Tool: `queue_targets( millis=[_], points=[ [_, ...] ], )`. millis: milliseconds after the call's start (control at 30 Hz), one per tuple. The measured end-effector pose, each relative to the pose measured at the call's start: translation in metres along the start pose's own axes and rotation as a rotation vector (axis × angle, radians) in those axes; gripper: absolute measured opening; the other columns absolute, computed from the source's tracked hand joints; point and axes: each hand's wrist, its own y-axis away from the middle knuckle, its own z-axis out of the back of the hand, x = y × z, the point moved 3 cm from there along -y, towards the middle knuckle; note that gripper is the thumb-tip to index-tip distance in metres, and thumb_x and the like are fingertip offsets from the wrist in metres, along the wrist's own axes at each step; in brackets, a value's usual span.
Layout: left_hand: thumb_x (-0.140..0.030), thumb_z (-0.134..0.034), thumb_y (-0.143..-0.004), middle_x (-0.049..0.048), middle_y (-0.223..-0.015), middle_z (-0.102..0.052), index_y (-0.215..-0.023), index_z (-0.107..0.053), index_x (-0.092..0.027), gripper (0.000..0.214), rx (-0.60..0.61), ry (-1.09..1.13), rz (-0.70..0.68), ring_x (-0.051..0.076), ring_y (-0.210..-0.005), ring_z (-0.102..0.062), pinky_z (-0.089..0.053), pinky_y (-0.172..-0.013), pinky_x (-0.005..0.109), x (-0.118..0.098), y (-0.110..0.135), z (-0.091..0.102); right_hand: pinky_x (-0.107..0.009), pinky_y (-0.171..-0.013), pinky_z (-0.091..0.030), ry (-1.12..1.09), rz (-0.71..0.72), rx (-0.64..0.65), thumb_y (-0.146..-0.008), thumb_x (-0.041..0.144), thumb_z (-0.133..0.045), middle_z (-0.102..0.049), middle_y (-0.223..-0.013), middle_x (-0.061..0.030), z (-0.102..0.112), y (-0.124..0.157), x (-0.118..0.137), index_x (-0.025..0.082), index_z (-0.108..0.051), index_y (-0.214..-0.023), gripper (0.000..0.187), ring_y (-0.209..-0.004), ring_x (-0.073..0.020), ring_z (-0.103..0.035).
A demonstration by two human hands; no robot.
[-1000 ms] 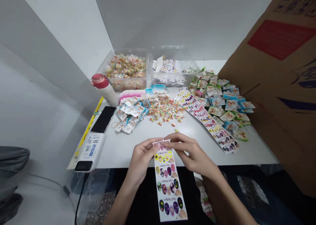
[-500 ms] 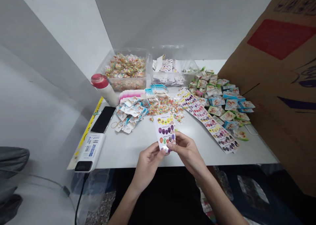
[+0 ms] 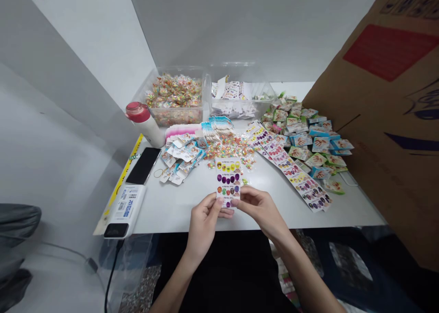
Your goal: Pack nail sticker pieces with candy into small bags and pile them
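Observation:
A white sheet of nail stickers (image 3: 228,179), printed with rows of yellow, purple and mixed-colour ovals, is held upright over the front of the table. My left hand (image 3: 205,219) pinches its lower left corner between thumb and fingers. At the lower right edge, my right hand (image 3: 262,210) grips the same sheet, thumb in front. Just beyond it lie small clear packets of coloured beads (image 3: 229,146). Long overlapping strips of nail stickers (image 3: 291,169) slant across the table to the right. Left of the packets is a pile of blue-and-white flat cartons (image 3: 183,155).
Clear plastic bins, one of bead packets (image 3: 176,93) and one of sticker sheets (image 3: 233,93), stand at the back. Small filled-out boxes (image 3: 308,139) heap beside a large cardboard box (image 3: 384,134). A bottle (image 3: 146,125), phone (image 3: 143,166) and power bank (image 3: 125,210) line the left edge.
The sticker sheet has turned from a slight tilt to nearly straight and faces me more squarely. Both hands still hold it, with the left hand shifted slightly left.

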Motion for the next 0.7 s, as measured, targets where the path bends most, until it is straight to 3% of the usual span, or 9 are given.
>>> queue_targets(
  millis=[167, 333, 400, 500, 567, 700],
  points=[
    [-0.037, -0.056, -0.090, 0.0047, -0.087, -0.075, -0.099, -0.067, -0.015, 0.026, 0.071, -0.026, -0.011, 0.019, -0.072, -0.073, -0.058, -0.070, 0.027, -0.001, 0.001, -0.003, -0.029, -0.069, -0.046, 0.029, -0.012, -0.016, -0.076, 0.035, -0.075, -0.065, -0.078, -0.0017, 0.005, -0.002, -0.012, 0.018, -0.069, -0.083, 0.019, -0.073, -0.0157, -0.057],
    [-0.037, -0.064, -0.086, 0.0074, -0.089, -0.074, -0.109, -0.067, -0.014, 0.032, 0.154, 0.126, 0.062, 0.020, -0.071, -0.071, -0.056, -0.068, 0.028, -0.002, -0.002, 0.000, -0.030, -0.073, -0.045, 0.176, 0.214, -0.004, -0.085, 0.029, -0.066, -0.058, -0.082, -0.0026, 0.005, 0.002, -0.008, 0.022, -0.072, -0.096, 0.014, -0.079, -0.0167, -0.056],
    [-0.034, -0.071, -0.080, 0.0064, -0.082, -0.074, -0.114, -0.065, -0.015, 0.039, 0.190, 0.258, 0.130, 0.017, -0.065, -0.069, -0.053, -0.063, 0.024, -0.001, -0.003, 0.004, -0.029, -0.073, -0.045, 0.241, 0.311, 0.049, -0.089, 0.024, -0.061, -0.056, -0.084, -0.0035, 0.004, 0.007, -0.001, 0.024, -0.074, -0.096, 0.015, -0.080, -0.0164, -0.057],
    [-0.030, -0.075, -0.076, 0.0043, -0.075, -0.073, -0.103, -0.069, -0.016, 0.032, 0.187, 0.407, 0.208, 0.014, -0.063, -0.066, -0.048, -0.058, 0.018, 0.001, -0.002, 0.011, -0.030, -0.075, -0.046, 0.332, 0.417, 0.138, -0.092, 0.018, -0.054, -0.060, -0.090, -0.0050, 0.004, 0.013, 0.010, 0.026, -0.072, -0.104, 0.023, -0.084, -0.0170, -0.059],
    [-0.031, -0.072, -0.079, 0.0046, -0.077, -0.073, -0.096, -0.071, -0.015, 0.024, 0.168, 0.465, 0.228, 0.013, -0.067, -0.066, -0.048, -0.061, 0.018, 0.001, -0.001, 0.014, -0.031, -0.079, -0.047, 0.396, 0.480, 0.195, -0.092, 0.014, -0.051, -0.063, -0.096, -0.0060, 0.005, 0.017, 0.016, 0.026, -0.068, -0.112, 0.029, -0.088, -0.0175, -0.060],
    [-0.041, -0.062, -0.086, 0.0069, -0.078, -0.072, -0.097, -0.068, -0.014, 0.029, 0.203, 0.455, 0.225, 0.016, -0.068, -0.066, -0.051, -0.063, 0.023, -0.002, 0.003, 0.013, -0.032, -0.085, -0.048, 0.589, 0.539, 0.295, -0.088, 0.006, -0.049, -0.060, -0.113, -0.0081, 0.009, 0.023, 0.017, 0.025, -0.062, -0.122, 0.041, -0.100, -0.0191, -0.060]
  ],
)
